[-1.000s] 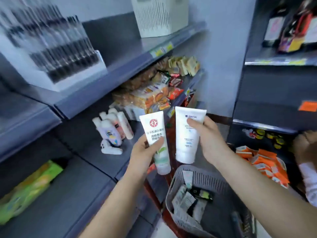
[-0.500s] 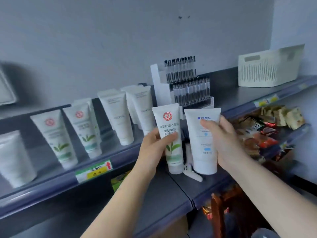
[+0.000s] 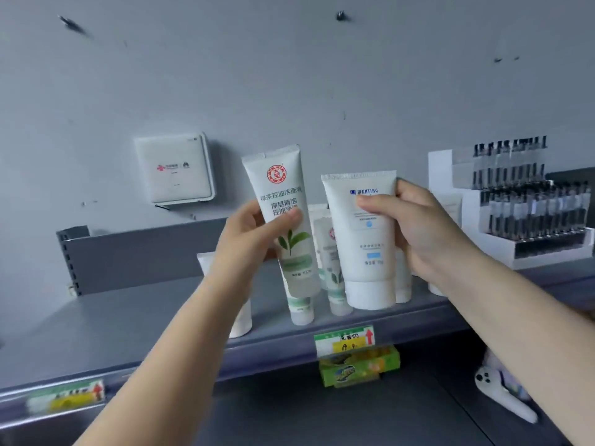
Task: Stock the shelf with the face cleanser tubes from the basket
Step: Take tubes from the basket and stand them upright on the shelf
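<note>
Up here, a grey shelf [image 3: 106, 320] runs along a pale grey wall [image 3: 289, 75], and a white box [image 3: 175, 169] is mounted on that wall above the shelf's left part. The shelf's front edge carries a price tag [image 3: 344, 340] near the middle and a blurred second tag [image 3: 66, 395] further left. The left stretch of the shelf lies bare up to a low grey back panel [image 3: 135, 252]; on the right stands a white display stand of dark pens [image 3: 528, 214].

The left hand [image 3: 248, 243] grips a green-leaf tube [image 3: 285, 217], thumb across its front, cap down and tilted slightly, held above the shelf in front of the standing tubes [image 3: 333, 268]. The right hand [image 3: 425, 233] grips a white tube [image 3: 363, 239] with a blue logo, upright with its cap low, close to the shelf near the front edge; whether it touches cannot be told. The two held tubes are side by side, apart.

Below the shelf edge sit a green packet [image 3: 357, 368] and, to the right, a white object [image 3: 502, 394] on a lower shelf.
</note>
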Demonstrator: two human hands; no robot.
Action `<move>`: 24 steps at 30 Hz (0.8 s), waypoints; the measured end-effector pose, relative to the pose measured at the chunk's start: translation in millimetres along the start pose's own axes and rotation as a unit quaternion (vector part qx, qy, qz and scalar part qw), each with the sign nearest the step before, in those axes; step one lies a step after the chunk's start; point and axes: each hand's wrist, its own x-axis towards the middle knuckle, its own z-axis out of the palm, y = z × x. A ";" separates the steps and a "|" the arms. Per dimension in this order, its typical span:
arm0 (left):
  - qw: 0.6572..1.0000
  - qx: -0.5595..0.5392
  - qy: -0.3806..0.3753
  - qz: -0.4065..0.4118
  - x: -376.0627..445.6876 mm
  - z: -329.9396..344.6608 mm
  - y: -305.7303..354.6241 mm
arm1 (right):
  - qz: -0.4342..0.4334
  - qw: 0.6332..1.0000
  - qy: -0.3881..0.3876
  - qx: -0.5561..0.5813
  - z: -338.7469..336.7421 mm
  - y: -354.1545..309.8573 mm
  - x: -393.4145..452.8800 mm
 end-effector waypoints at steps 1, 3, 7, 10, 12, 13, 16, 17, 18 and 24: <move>1.000 0.005 0.007 0.008 4.7 -16.3 4.7 | -0.003 1.000 -0.006 -0.005 13.2 -1.0 8.8; 0.999 0.015 0.022 0.029 14.3 -47.1 13.1 | -0.008 1.000 -0.019 -0.009 38.9 -3.5 26.7; 0.996 0.052 0.044 0.053 35.2 -102.9 28.0 | -0.004 0.999 -0.046 -0.024 84.8 -10.9 63.4; 0.995 0.070 0.047 0.047 50.4 -141.5 29.1 | -0.002 0.998 -0.046 -0.036 111.7 -14.2 89.9; 0.995 0.066 0.059 0.036 60.2 -163.8 25.4 | 0.001 0.998 -0.040 -0.049 125.8 -14.9 105.7; 0.996 0.062 0.064 0.029 64.5 -173.3 22.7 | 0.004 0.998 -0.038 -0.057 131.8 -14.5 112.7; 0.996 0.050 0.073 0.000 77.2 -196.6 10.2 | 0.015 0.995 -0.044 -0.090 145.3 -10.2 133.4; 0.996 0.048 0.077 -0.011 80.5 -201.7 5.6 | 0.021 0.993 -0.055 -0.104 148.4 -8.3 138.7; 0.995 0.048 0.079 -0.020 83.5 -205.8 0.8 | 0.027 0.990 -0.069 -0.117 150.7 -6.2 142.9; 0.991 0.059 0.100 -0.067 102.0 -224.1 -33.1 | 0.085 0.977 -0.119 -0.155 161.2 22.1 172.9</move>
